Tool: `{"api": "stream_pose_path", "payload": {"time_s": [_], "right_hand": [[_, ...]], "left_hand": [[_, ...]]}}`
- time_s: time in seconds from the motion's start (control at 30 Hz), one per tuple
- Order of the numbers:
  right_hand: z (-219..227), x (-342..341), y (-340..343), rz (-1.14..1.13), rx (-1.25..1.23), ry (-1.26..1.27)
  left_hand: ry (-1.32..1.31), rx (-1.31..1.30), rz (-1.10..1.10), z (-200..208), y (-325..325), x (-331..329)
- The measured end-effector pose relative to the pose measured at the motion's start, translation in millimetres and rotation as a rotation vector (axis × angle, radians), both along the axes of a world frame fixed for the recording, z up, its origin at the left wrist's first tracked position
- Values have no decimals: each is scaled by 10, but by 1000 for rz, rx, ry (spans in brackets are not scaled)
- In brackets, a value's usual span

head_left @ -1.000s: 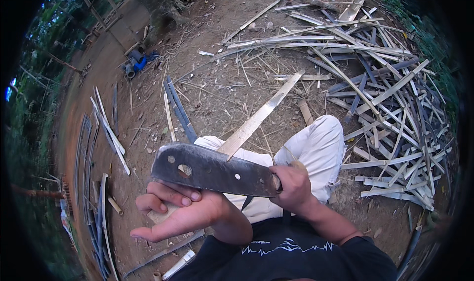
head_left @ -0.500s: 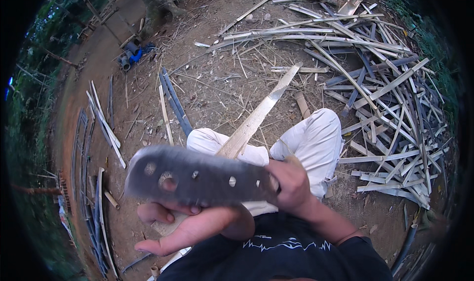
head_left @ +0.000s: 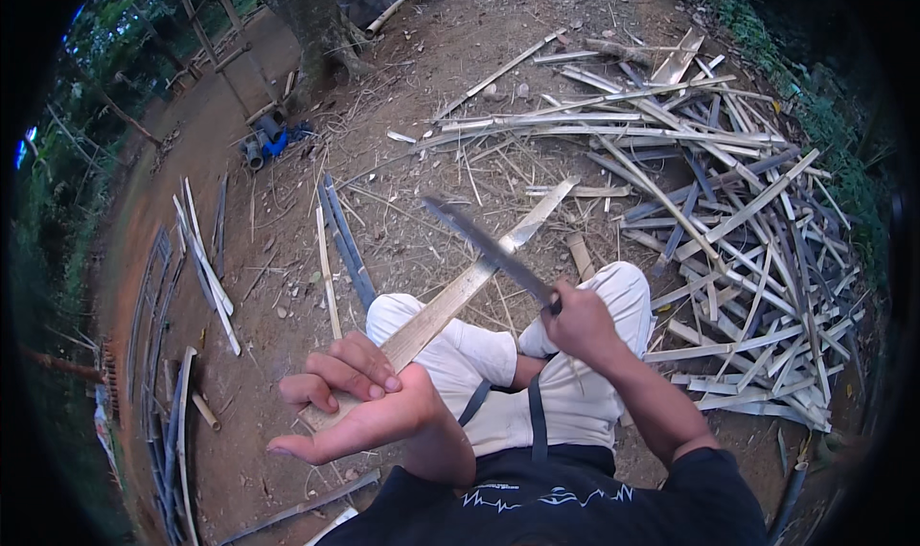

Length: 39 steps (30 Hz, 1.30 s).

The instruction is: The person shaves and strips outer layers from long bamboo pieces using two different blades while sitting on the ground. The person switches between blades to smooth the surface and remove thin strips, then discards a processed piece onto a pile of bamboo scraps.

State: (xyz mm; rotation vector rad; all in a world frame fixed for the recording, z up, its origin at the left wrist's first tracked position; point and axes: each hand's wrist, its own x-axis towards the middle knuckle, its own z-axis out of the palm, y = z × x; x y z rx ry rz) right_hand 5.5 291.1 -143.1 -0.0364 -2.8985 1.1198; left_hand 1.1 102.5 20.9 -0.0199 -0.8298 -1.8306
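Note:
My left hand [head_left: 359, 397] is curled around the near end of a long flat bamboo strip [head_left: 446, 306], palm up with the thumb stuck out to the side. The strip slants away over my left leg, its pale tip beyond my knees. A dark-bladed machete [head_left: 474, 239] is gripped at its handle by my right hand [head_left: 583, 325], above my right leg. Its blade points to the far left and crosses over the strip's outer half; whether the edge touches it I cannot tell.
A large heap of split bamboo [head_left: 738, 210] lies to the right. At the left are dark bamboo lengths [head_left: 153, 373] and pale strips [head_left: 206, 263]. Two dark strips [head_left: 347, 244] lie ahead of my left knee. Farther off, bamboo tubes with a blue item [head_left: 264, 143] sit near a tree trunk [head_left: 307, 28].
The machete has swung from above my left hand out to the far side, its blade now over the strip's outer half. My left hand keeps hold of the strip; the view has tilted up slightly.

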Motion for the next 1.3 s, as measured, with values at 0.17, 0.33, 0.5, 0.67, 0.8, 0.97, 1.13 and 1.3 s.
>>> {"api": "stream_pose_path", "payload": {"time_s": [0.17,0.33,0.5,0.67,0.8,0.97,1.13,1.3], "right_hand": [[-103,115,86,80,57,146],[191,83,-54,79,16,80],[-348,-133,275,79,128,104],[-63,-140,54,37,107,26],[-181,-86,63,177,170,314],[-607,-941,924,-155,404,-328],[-272,-722,314,24,280,-177],[-125,-404,-489,281,59,54]], "left_hand": [[-38,-18,1,10,63,41],[-80,69,45,-17,-53,21],[-95,33,-15,-91,33,56],[-111,89,73,-75,-120,-2],[-118,84,66,-77,-76,14],[-112,84,64,-135,-139,-75],[-58,-30,107,64,-570,-53],[-103,-168,229,563,-1041,162]]}}
